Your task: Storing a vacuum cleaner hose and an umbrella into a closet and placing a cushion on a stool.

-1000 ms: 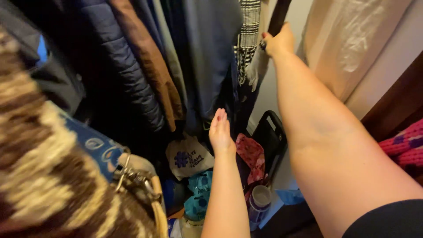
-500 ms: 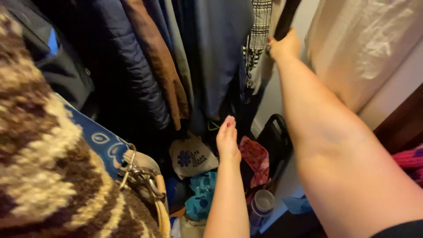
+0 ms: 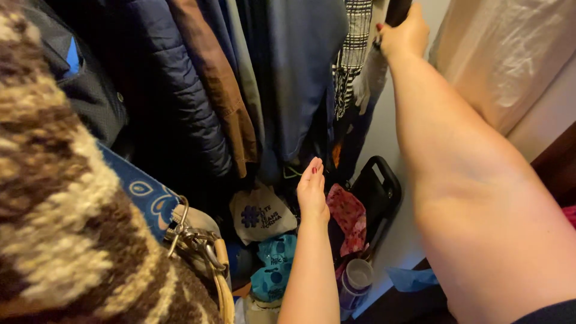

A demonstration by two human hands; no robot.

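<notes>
My right hand [image 3: 405, 36] is raised at the top right, closed around a dark narrow hanging item [image 3: 397, 9] beside a black-and-white checked garment [image 3: 354, 48]. My left hand [image 3: 313, 192] is stretched forward low in the middle, flat and holding nothing. Its fingertips point at the hem of a blue-grey hanging garment [image 3: 306, 72]. Below that hand lie a red patterned cloth [image 3: 348, 216] and a white bag with a blue mark [image 3: 261, 213].
A navy quilted jacket [image 3: 180, 102] and a brown garment [image 3: 216, 78] hang at the left. A brown-and-cream knit [image 3: 60, 210], a blue patterned strap [image 3: 141, 195] and a metal clasp [image 3: 192, 240] fill the near left. A black case [image 3: 381, 186], teal bag [image 3: 273, 264] and lidded cup [image 3: 355, 279] crowd the floor.
My right hand has moved up and to the right along the dark item. The left hand stays flat and has shifted slightly right and lower in view.
</notes>
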